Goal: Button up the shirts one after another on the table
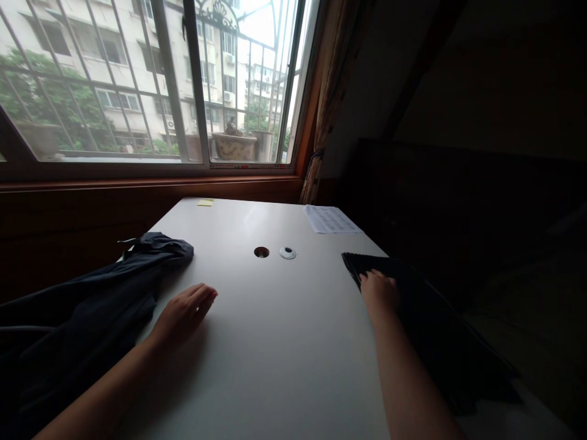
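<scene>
My left hand [186, 311] lies flat on the white table [275, 342], fingers stretched out and holding nothing, right beside a dark blue garment [82, 311] spread over the table's left side. My right hand [378, 290] rests on a dark folded cloth [431, 324] at the table's right edge, its fingers curled down onto the near corner of the fabric. Whether the fingers pinch the cloth or only press on it cannot be made out in the dim light.
A cable hole [261, 252] and a white round cap [287, 252] sit mid-table. A printed sheet [331, 219] lies at the far right corner, a yellow sticky note [205, 202] at the far edge. A barred window [151, 79] and a curtain [330, 104] stand behind.
</scene>
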A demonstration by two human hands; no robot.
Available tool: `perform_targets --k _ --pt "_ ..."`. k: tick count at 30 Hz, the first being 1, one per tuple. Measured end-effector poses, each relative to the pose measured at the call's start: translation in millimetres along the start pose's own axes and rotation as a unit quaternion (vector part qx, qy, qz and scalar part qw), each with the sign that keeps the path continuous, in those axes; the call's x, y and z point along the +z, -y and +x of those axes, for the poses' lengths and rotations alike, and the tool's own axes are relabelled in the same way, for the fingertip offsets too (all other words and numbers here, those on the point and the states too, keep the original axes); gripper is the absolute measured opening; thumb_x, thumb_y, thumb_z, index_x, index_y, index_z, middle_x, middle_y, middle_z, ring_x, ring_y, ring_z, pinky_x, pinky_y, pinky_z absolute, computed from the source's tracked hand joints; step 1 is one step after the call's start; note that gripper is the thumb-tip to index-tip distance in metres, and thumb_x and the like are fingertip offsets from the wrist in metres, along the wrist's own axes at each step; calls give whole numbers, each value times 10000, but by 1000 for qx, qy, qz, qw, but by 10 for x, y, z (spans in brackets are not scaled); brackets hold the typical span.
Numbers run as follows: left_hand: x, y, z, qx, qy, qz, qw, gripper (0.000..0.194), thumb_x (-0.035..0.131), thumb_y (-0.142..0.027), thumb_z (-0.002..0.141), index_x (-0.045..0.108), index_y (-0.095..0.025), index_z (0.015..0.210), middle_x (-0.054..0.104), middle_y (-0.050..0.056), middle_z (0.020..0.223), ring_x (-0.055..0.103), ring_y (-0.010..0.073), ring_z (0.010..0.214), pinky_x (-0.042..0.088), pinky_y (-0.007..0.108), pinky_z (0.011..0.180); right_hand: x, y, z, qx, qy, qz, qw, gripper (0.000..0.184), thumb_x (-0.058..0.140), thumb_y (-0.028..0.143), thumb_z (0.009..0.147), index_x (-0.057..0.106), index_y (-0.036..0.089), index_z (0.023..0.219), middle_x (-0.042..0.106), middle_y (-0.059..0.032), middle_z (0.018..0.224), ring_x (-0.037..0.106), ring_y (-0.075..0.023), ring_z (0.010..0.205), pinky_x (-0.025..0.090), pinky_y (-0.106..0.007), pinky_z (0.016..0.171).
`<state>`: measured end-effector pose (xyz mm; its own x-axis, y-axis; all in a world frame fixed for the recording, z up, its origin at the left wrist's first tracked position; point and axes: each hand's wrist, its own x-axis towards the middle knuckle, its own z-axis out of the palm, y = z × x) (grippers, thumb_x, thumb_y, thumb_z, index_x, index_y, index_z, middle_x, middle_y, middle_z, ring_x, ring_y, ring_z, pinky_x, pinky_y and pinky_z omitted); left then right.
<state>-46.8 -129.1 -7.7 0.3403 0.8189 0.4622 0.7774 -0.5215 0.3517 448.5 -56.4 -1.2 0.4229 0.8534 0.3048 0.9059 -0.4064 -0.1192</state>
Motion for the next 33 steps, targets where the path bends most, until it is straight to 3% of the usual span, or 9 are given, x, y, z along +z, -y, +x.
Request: perform_targets --k 10,14,17,19,22,23,26,28,33 --pt "29 -80 22 23 6 10 1000 263 426 -309 1030 644 -195 936 635 44 853 597 179 794 444 279 720 -321 269 -78 4 57 0 998 409 372 328 1009 720 154 1133 730 -203 1021 710 -342 925 534 -429 759" --pt "54 -122 30 27 9 3 1000 246 431 -296 1032 652 -206 975 644 50 899 595 185 838 466 296 760 -384 624 -272 -68 65 18 995 370 409 311 1001 724 145 1104 738 -209 1003 724 -336 929 538 -438 815" --pt "73 -146 36 37 9 4 999 225 441 -293 1029 650 -222 1073 654 66 1005 600 203 933 498 323 821 -391 983 -548 -173 64 59 981 330 431 288 998 713 176 1126 737 -162 1112 720 -312 983 531 -420 881" --pt "80 -164 32 49 10 20 999 238 487 -310 1010 622 -245 1195 641 80 1120 588 234 1032 512 375 891 -390 1220 -778 -255 72 96 959 321 447 270 993 688 208 1197 715 -113 1213 697 -275 1072 519 -371 938" --pt "86 -209 15 78 30 37 996 461 614 -362 943 510 -298 1387 556 94 1336 525 287 1185 522 447 961 -366 1518 -1144 -379 96 150 908 317 536 267 953 665 283 1242 689 -3 1288 652 -180 1172 470 -254 1029" --pt "91 -227 9 91 40 36 994 550 655 -372 915 470 -313 1429 517 94 1394 495 300 1228 519 461 984 -348 1596 -1258 -424 104 175 882 341 566 236 925 660 285 1248 685 12 1296 645 -162 1183 456 -236 1047" --pt "114 -268 1 131 66 27 989 687 730 -386 858 428 -315 1471 462 96 1467 436 318 1300 479 498 1064 -269 1754 -1520 -590 108 288 746 348 580 173 878 675 198 1212 694 -55 1277 640 -202 1198 437 -322 1096" --pt "132 -268 1 153 89 17 984 650 726 -376 863 460 -297 1451 517 101 1419 477 307 1259 489 485 1056 -222 1795 -1595 -639 109 307 697 309 596 202 876 689 191 1170 720 -71 1222 662 -220 1156 431 -371 1104" --pt "132 -195 -1 158 141 7 977 480 638 -181 910 547 -278 1371 662 65 1240 598 248 1091 553 404 943 -226 1713 -1495 -640 126 307 693 460 653 200 810 642 169 1269 681 -93 1288 606 -229 1234 439 -346 1098"
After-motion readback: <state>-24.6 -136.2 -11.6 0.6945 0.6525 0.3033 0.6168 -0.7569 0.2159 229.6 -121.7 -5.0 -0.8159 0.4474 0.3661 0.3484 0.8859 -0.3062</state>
